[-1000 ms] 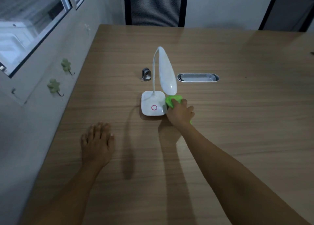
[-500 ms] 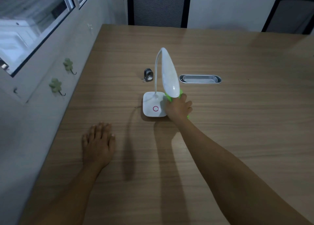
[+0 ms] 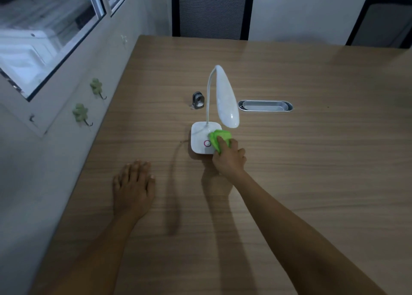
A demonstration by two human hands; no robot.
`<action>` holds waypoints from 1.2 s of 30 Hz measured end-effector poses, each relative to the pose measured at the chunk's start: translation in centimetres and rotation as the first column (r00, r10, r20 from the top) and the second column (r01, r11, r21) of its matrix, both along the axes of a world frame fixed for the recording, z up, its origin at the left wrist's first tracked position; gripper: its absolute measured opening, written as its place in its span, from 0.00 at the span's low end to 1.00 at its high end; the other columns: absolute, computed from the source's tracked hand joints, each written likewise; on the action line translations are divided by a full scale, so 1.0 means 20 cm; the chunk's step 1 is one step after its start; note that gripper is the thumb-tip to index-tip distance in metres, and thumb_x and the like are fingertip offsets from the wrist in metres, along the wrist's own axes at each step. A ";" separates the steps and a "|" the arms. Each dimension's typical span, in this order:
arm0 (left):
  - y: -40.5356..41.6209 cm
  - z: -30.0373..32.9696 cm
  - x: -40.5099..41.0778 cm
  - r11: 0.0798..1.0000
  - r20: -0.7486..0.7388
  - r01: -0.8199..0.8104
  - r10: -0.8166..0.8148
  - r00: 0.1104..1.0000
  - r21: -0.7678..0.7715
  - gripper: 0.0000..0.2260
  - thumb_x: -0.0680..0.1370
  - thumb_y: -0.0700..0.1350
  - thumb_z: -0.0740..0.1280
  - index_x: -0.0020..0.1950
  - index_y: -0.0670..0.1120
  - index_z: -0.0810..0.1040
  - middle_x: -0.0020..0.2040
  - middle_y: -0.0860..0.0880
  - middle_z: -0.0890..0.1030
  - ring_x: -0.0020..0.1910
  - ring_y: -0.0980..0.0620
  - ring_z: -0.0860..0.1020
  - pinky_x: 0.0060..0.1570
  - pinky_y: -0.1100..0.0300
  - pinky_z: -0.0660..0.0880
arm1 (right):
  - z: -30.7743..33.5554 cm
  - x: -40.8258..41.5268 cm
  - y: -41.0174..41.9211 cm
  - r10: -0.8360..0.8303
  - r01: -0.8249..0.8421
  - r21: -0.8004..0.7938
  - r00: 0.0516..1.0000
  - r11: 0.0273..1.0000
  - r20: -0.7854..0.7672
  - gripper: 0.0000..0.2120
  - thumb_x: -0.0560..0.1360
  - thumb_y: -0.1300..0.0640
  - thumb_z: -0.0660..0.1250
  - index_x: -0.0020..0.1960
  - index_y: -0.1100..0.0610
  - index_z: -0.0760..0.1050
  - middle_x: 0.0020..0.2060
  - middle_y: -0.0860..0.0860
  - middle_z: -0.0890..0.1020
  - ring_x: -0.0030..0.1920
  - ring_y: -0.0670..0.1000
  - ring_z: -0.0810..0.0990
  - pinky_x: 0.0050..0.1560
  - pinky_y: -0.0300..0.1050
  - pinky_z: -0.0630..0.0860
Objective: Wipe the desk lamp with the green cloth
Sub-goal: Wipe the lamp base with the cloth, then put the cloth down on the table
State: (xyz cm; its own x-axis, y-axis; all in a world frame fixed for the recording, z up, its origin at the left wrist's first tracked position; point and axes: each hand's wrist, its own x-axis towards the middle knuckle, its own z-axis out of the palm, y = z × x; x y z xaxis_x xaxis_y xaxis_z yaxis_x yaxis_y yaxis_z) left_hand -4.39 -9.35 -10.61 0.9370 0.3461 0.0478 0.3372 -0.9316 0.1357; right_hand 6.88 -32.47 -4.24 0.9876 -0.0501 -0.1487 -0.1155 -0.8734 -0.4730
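Note:
A white desk lamp (image 3: 226, 100) stands near the middle of the wooden table, its long head bent down over a square base (image 3: 199, 138) with a pink ring button. My right hand (image 3: 229, 158) grips a bunched green cloth (image 3: 219, 138) and presses it onto the right part of the base, beside the ring. My left hand (image 3: 132, 187) lies flat on the table to the left and nearer to me, fingers spread, holding nothing.
A small grey metal object (image 3: 198, 100) stands behind the lamp's base. A silver oval cable slot (image 3: 265, 106) is set into the table to the right. Two black chairs (image 3: 211, 11) stand at the far edge. A wall with hooks runs along the left.
My right hand has slid the green cloth leftwards from the table beside the base onto the top of the base. My left hand has stayed flat.

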 end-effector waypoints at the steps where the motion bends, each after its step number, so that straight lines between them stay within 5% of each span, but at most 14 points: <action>1: 0.00 0.00 0.00 1.000 -0.001 0.001 -0.001 1.000 -0.005 0.27 0.77 0.58 0.47 0.73 0.52 0.68 0.74 0.47 0.69 0.73 0.41 0.66 0.69 0.40 0.61 | 0.00 0.00 -0.02 -0.072 0.072 0.005 0.997 0.997 -0.034 0.24 0.76 0.54 0.59 0.72 0.46 0.61 0.71 0.58 0.61 0.63 0.66 0.65 0.66 0.59 0.63; 4: 0.00 0.00 0.00 1.000 -0.013 -0.006 0.006 1.000 -0.008 0.27 0.77 0.58 0.48 0.73 0.53 0.67 0.75 0.48 0.68 0.74 0.43 0.64 0.70 0.41 0.60 | 0.02 -0.02 -0.05 -0.187 0.187 -0.021 0.982 0.982 0.002 0.24 0.76 0.55 0.59 0.72 0.47 0.61 0.71 0.58 0.62 0.63 0.66 0.65 0.66 0.60 0.63; 7: -0.01 0.01 -0.01 1.000 -0.012 -0.010 0.010 1.000 -0.019 0.26 0.77 0.57 0.48 0.74 0.53 0.66 0.75 0.48 0.67 0.75 0.43 0.63 0.70 0.41 0.59 | 0.02 -0.08 -0.02 0.054 -0.044 -0.069 0.988 0.997 0.145 0.27 0.75 0.55 0.61 0.73 0.46 0.60 0.72 0.57 0.61 0.61 0.65 0.67 0.63 0.59 0.66; 9: -0.01 0.02 -0.01 1.000 -0.006 -0.005 0.005 1.000 -0.027 0.27 0.77 0.58 0.47 0.74 0.53 0.66 0.75 0.48 0.67 0.75 0.43 0.63 0.70 0.41 0.59 | 0.01 -0.10 -0.02 0.129 -0.118 -0.101 0.986 0.988 0.107 0.27 0.75 0.55 0.61 0.73 0.45 0.60 0.73 0.57 0.61 0.62 0.65 0.67 0.63 0.59 0.66; 13: -0.01 0.03 -0.01 1.000 -0.006 0.009 -0.009 1.000 -0.003 0.28 0.77 0.58 0.46 0.73 0.52 0.68 0.74 0.48 0.69 0.74 0.42 0.65 0.69 0.40 0.61 | 0.03 -0.10 -0.03 -0.058 0.066 -0.071 0.993 0.995 0.101 0.26 0.75 0.55 0.63 0.72 0.48 0.61 0.71 0.58 0.63 0.61 0.65 0.68 0.63 0.57 0.68; 17: -0.01 0.03 -0.02 1.000 -0.026 0.011 -0.011 1.000 -0.011 0.27 0.77 0.57 0.47 0.73 0.52 0.67 0.75 0.48 0.68 0.74 0.43 0.65 0.69 0.41 0.61 | 0.05 -0.12 0.09 0.151 -0.149 -0.030 0.942 0.988 0.299 0.30 0.69 0.55 0.67 0.70 0.54 0.65 0.68 0.59 0.67 0.59 0.65 0.72 0.58 0.56 0.72; 21: -0.02 0.04 -0.02 1.000 -0.013 0.015 -0.015 1.000 -0.007 0.25 0.77 0.55 0.51 0.72 0.51 0.69 0.73 0.46 0.71 0.72 0.42 0.68 0.68 0.41 0.63 | 0.09 -0.04 0.29 0.394 -0.458 0.135 0.855 0.878 0.338 0.33 0.67 0.56 0.73 0.70 0.59 0.67 0.67 0.62 0.68 0.62 0.62 0.74 0.57 0.55 0.77; 25: 0.00 0.03 -0.01 0.999 -0.003 -0.001 0.001 1.000 -0.035 0.24 0.77 0.56 0.53 0.73 0.53 0.68 0.74 0.48 0.69 0.74 0.43 0.67 0.69 0.42 0.62 | 0.11 0.20 0.49 0.625 -0.669 0.059 0.719 0.741 0.304 0.31 0.67 0.61 0.72 0.69 0.62 0.69 0.64 0.65 0.71 0.61 0.64 0.74 0.60 0.57 0.75; 31: -0.02 0.05 -0.01 0.999 -0.002 0.014 -0.014 1.000 -0.029 0.26 0.77 0.56 0.50 0.72 0.52 0.70 0.73 0.46 0.71 0.73 0.42 0.68 0.68 0.41 0.64 | 0.10 0.46 0.63 0.783 -0.771 -0.140 0.607 0.621 0.135 0.30 0.70 0.57 0.71 0.71 0.57 0.67 0.66 0.60 0.70 0.64 0.61 0.72 0.65 0.52 0.71; 36: -0.02 0.06 -0.01 1.000 0.002 0.006 -0.006 1.000 -0.017 0.25 0.77 0.56 0.51 0.72 0.53 0.71 0.73 0.47 0.71 0.73 0.42 0.68 0.68 0.42 0.64 | 0.01 0.50 0.66 0.850 -0.837 -0.152 0.521 0.526 0.074 0.29 0.71 0.58 0.70 0.71 0.55 0.67 0.70 0.59 0.68 0.67 0.59 0.70 0.68 0.52 0.68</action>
State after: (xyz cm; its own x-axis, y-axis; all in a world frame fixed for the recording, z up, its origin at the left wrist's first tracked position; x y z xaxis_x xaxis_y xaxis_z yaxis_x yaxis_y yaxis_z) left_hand -4.61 -9.72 -9.43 0.9390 0.3412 0.0442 0.3312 -0.9312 0.1519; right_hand 16.83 -19.31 -4.05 0.5819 0.8106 -0.0655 0.7500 -0.5660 -0.3424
